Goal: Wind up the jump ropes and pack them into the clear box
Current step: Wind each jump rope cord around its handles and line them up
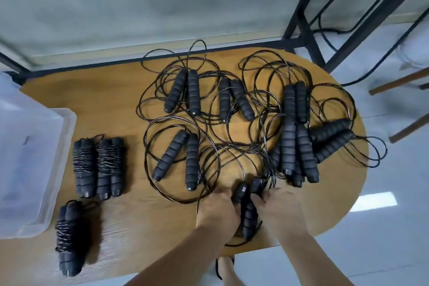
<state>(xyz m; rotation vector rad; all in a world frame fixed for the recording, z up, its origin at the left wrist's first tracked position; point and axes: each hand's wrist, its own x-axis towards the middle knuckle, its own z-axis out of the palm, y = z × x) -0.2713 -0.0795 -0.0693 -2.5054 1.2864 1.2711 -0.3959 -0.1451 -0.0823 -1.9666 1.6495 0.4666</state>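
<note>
Left hand (219,206) and right hand (278,206) both grip one handle pair (247,202) at table's (116,104) near edge; keep handles flush, wrap cord tight — loose ropes (232,111) beyond; box (34,158) far left.

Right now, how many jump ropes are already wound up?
3. Two black foam-handled wound bundles lie side by side near the clear plastic box: one, another. The third lies nearer the table's front edge. None visible inside the box.

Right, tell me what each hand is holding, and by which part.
Both the left hand and right hand grip one pair of black foam jump-rope handles, near their capped upper ends.
</note>
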